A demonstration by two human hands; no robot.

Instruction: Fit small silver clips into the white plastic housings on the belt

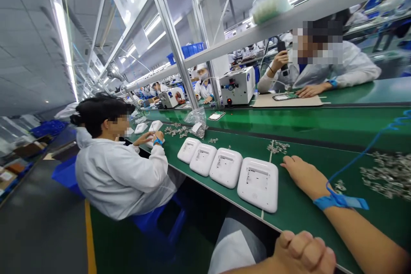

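Observation:
My right hand (302, 173), with a blue wrist strap (340, 201), rests low over the green bench, fingers reaching left and loosely stretched. Nothing shows in it. Just beyond its fingertips lies a small cluster of metal pieces (278, 147). To its left is a white plastic housing (257, 195), apart from the hand, the nearest in a row of several along the bench edge, each with a rectangular recess facing up. My left hand (303, 250) is closed in a fist near the bench edge at the bottom. The inside of that fist is hidden.
A larger heap of metal pieces (388, 173) lies at right, under a coiled blue cord (362, 152). A clear bag of parts (197, 126) stands behind the row. At left, a seated co-worker (118, 175) handles a white part; another person (343, 62) works opposite.

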